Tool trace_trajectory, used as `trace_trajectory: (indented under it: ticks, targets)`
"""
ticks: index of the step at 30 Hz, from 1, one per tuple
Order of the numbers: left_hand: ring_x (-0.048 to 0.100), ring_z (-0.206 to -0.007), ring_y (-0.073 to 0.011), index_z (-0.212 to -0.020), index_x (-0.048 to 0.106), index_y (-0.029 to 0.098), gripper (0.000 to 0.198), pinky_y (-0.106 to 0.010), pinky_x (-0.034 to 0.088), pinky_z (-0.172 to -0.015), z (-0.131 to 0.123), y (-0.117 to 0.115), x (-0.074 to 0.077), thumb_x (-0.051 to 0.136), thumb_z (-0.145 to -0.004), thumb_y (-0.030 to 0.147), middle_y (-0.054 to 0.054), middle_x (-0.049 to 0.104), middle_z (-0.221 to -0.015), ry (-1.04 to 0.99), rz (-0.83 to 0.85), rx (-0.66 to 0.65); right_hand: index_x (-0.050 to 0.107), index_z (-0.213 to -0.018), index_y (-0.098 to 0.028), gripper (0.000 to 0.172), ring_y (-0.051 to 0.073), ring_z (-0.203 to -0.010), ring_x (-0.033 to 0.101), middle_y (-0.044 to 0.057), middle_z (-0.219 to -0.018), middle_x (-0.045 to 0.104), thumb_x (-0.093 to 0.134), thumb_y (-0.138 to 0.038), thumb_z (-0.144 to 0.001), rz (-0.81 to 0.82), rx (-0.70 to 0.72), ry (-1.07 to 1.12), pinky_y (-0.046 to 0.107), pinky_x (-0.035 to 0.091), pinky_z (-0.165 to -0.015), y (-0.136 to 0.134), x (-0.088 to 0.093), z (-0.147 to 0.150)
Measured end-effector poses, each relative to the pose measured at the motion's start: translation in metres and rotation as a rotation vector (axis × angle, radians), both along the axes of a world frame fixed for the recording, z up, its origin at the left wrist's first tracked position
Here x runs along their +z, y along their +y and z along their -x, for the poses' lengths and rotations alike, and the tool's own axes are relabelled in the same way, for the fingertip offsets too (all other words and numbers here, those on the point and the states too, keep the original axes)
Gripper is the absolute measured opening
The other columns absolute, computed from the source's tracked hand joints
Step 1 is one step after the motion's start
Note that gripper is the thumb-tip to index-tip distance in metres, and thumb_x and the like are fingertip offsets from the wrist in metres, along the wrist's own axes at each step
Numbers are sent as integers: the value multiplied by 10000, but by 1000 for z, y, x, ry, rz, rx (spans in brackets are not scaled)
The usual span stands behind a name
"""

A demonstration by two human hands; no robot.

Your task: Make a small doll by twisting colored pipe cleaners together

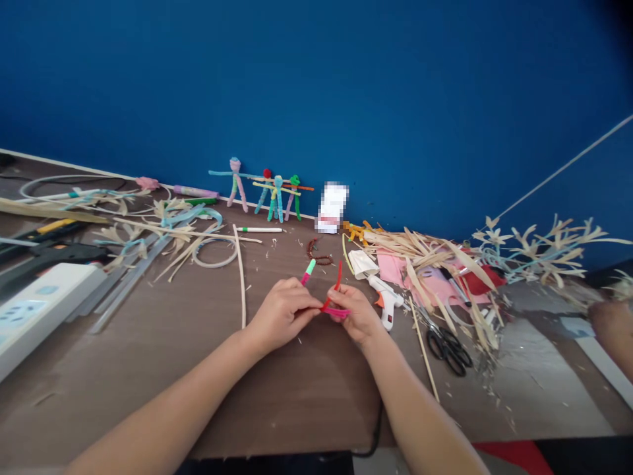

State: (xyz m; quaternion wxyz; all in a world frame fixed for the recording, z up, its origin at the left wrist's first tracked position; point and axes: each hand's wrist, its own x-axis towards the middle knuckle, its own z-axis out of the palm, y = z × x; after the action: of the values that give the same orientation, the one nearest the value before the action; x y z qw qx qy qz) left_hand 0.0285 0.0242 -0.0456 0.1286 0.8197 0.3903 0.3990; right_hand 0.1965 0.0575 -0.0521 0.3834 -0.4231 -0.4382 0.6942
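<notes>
Between my two hands, above the middle of the table, is a red pipe cleaner (339, 277), its free end pointing up. My left hand (284, 313) pinches the lower end of it with thumb and fingertips. A magenta strip (339, 313), bent and fuzzy-looking, lies against the fingers of my right hand (357, 315), which closes on it and the red pipe cleaner. Beyond my left knuckles sticks up a magenta piece with a light green tip (309, 269); whether it joins the strip is hidden by my fingers.
Several pipe-cleaner figures (235, 185) lean on the blue wall beside a phone (331, 208). A glue gun (388, 300), black scissors (448, 346) and dried husk strips (420, 247) lie right. Left are a power strip (47, 310) and glue sticks (128, 284). Another person's arm (613, 330) shows far right.
</notes>
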Motion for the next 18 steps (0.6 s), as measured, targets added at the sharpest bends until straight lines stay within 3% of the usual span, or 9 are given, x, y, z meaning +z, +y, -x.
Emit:
trace_trajectory:
  ticks: [4,11,18]
  targets:
    - [497,-657,-139,-783,648,179,153,-277,403,-651,-3,0,-4,510,-776,246,-26,605,-627,-179,74,42,482,-624,-170,207,33,-344,303,-83,-419,418,662,-269,-609,158,78,167,165,226,-357,0,0,0]
    - [502,-619,-127,-874,657,161,178,-251,425,-605,-5,0,-5,545,-742,206,-18,575,-617,-291,177,167,485,-618,-165,206,30,-319,324,-83,-392,446,667,-252,-579,18,-98,104,162,227,-344,-3,-7,8]
    - [497,-639,-132,-887,657,175,189,-266,424,-642,-3,2,-5,532,-749,205,-22,594,-641,-251,176,151,474,-578,-158,248,29,-297,287,-76,-374,430,632,-342,-628,21,-19,-43,173,193,-325,-4,-9,10]
